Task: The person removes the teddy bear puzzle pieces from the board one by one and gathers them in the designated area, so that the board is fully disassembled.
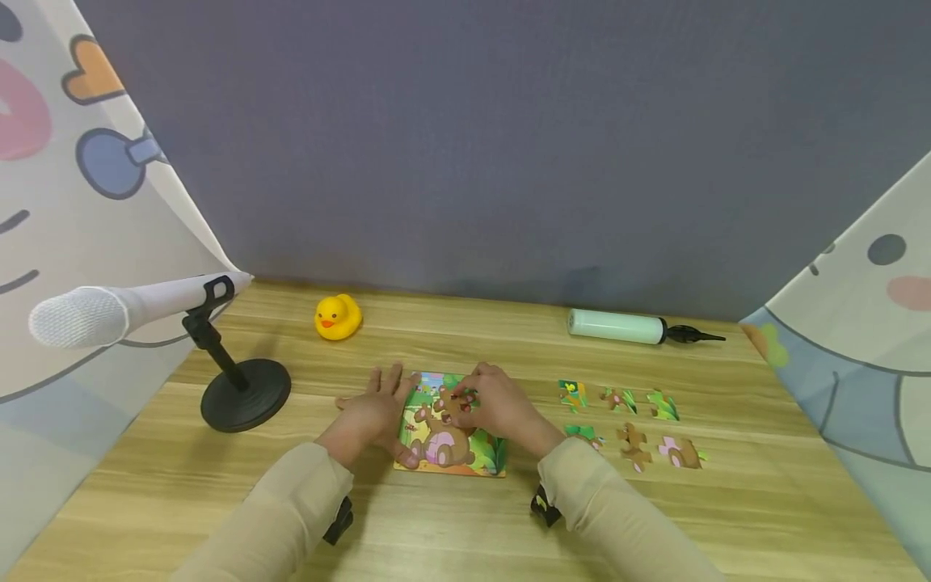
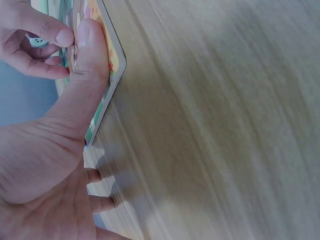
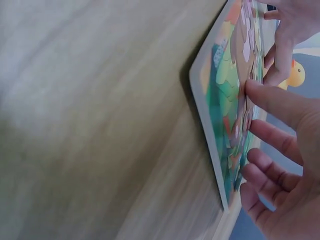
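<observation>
A jigsaw puzzle board [image 1: 451,472] with a brown bear picture lies flat on the table. My left hand [image 1: 369,420] spreads over its left side, the thumb resting on the picture in the left wrist view and the other fingers on the tabletop beyond the edge. From the right, my right hand [image 1: 498,404] reaches over the board's upper part. Its thumb [image 3: 272,100] and index finger [image 3: 277,140] pinch a brown puzzle piece [image 3: 245,107] at the board's surface, partly hidden by the fingers. The remaining fingers curl loosely above the board.
Several loose puzzle pieces [image 1: 633,447] lie in two rows to the right, one partly behind my right sleeve. A yellow rubber duck [image 1: 338,316] and a pale hand pump [image 1: 617,326] lie towards the back wall. At left stands a white microphone [image 1: 145,307] on a black stand [image 1: 246,394].
</observation>
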Tool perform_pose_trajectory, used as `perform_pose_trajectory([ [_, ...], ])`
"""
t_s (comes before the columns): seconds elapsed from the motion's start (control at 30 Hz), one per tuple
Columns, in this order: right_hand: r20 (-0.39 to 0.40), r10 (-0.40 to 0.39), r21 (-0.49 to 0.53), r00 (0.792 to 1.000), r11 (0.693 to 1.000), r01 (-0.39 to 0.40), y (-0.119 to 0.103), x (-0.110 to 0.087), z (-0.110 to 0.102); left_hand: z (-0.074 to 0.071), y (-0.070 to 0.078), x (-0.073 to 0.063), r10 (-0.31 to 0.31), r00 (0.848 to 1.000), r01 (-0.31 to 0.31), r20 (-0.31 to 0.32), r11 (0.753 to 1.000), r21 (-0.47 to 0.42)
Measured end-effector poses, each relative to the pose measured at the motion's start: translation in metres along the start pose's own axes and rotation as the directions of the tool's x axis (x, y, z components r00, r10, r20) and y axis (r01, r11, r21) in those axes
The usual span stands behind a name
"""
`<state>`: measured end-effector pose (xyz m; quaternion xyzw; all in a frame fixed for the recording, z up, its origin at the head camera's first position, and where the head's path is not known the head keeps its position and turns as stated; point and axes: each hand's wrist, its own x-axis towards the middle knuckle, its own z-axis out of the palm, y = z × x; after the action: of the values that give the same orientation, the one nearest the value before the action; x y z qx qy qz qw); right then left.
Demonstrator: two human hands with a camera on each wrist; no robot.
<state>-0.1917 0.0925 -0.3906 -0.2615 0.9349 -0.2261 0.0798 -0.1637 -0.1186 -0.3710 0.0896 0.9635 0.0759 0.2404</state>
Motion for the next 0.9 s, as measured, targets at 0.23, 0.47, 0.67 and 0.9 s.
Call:
perform_pose_trajectory([
  [0.23,0.032,-0.028,0.040,0.999,0.999,0.027,0.006,-0.006,-0.005,0.000,0.000,0.000,0.004,1.000,-0.004,0.000,1.000,-0.004],
  [0.47,0.033,-0.062,0.008,0.998,0.998,0.062,0.015,-0.016,-0.012,-0.002,-0.001,0.000,0.002,1.000,-0.002,0.003,1.000,-0.012],
  [0.67,0.003,-0.106,-0.003,0.994,0.994,0.106,0.023,-0.030,-0.019,-0.002,-0.001,-0.001,0.006,1.000,-0.006,-0.001,1.000,-0.014],
  [0.9,-0.040,-0.120,0.006,0.992,0.993,0.120,0.036,-0.054,-0.031,0.000,-0.001,0.001,0.012,1.000,-0.012,-0.010,1.000,-0.013],
])
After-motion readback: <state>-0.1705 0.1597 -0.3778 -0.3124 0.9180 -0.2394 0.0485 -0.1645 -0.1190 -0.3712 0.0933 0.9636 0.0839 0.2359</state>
